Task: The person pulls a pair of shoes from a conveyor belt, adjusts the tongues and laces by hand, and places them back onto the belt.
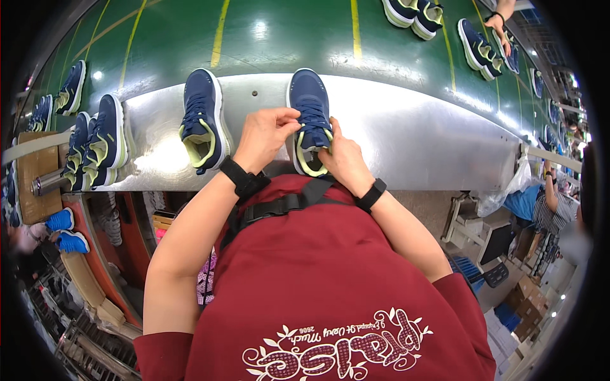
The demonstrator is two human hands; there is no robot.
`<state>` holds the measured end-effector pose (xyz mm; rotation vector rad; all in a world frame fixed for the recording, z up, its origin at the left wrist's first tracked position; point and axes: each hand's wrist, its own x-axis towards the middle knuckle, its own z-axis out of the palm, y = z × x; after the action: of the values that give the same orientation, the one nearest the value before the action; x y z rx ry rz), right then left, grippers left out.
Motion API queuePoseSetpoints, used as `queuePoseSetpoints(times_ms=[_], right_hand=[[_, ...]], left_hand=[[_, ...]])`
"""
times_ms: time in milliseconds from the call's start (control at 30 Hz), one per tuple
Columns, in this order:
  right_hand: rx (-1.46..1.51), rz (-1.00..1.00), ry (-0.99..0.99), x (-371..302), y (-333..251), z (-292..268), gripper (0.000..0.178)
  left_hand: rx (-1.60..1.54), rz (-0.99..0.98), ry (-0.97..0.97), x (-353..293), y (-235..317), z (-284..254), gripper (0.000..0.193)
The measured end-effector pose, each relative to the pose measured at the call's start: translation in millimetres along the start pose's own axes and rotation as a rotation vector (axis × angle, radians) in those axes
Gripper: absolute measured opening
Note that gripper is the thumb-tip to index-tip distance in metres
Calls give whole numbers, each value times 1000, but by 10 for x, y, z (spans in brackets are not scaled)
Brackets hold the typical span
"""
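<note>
A navy sneaker with a white sole and pale green lining stands on the metal ledge before me, toe pointing away. From its left side, my left hand pinches at the shoelace; the fingertips partly hide what they grip. My right hand grips the same sneaker's right side near the collar, its thumb at the opening. To the left, a matching sneaker rests on the ledge, untouched.
More navy sneakers stand at the ledge's left end. Beyond the metal ledge runs a green conveyor belt with yellow lines, carrying more pairs. Another person's hand touches a shoe at the far right. Blue shoes sit lower left.
</note>
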<state>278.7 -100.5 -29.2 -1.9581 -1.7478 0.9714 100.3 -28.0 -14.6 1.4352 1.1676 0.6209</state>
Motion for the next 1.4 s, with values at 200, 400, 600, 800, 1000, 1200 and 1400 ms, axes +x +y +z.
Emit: queuePoseSetpoints(times_ms=[200, 400, 600, 800, 1000, 1200, 1400], right_hand=[[-9, 54, -106, 29, -91, -76, 68], [24, 55, -91, 11, -66, -42, 68], [14, 8, -35, 0, 16, 31, 71], [310, 43, -116, 79, 70, -489, 37], [352, -21, 25, 287, -102, -505, 21], [230, -44, -131, 434, -99, -634, 17], [-2, -220, -86, 506, -182, -586, 22]], left_hand=[[408, 62, -7, 105, 195, 22, 18], [844, 551, 184, 31, 215, 173, 31], [661, 317, 140, -7, 157, -3, 34], [435, 196, -165, -253, 121, -173, 53], [371, -79, -317, -178, 89, -28, 71], [514, 143, -234, -209, 8, 45, 68], [535, 122, -219, -202, 43, 73, 66]])
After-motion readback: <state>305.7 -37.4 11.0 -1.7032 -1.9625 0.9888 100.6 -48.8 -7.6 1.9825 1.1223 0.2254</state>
